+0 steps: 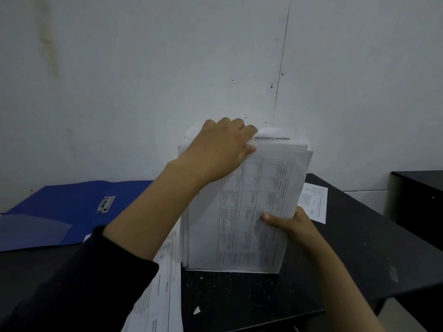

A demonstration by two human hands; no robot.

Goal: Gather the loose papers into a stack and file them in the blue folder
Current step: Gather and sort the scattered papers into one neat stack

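A stack of printed papers (242,216) stands upright on its lower edge on the black table (359,255). My left hand (223,149) curls over the stack's top edge, fingers behind the sheets. My right hand (291,222) grips the stack's right side, thumb on the front page. The blue folder (60,212) lies open at the left of the table, its metal clip (106,204) showing. One loose sheet (314,202) lies behind the stack at the right. Another loose sheet (158,295) lies under my left forearm near the front edge.
A white wall (143,80) rises right behind the table. A second dark piece of furniture (417,207) stands at the far right, with a gap between it and the table. A small paper scrap (197,310) lies near the table's front.
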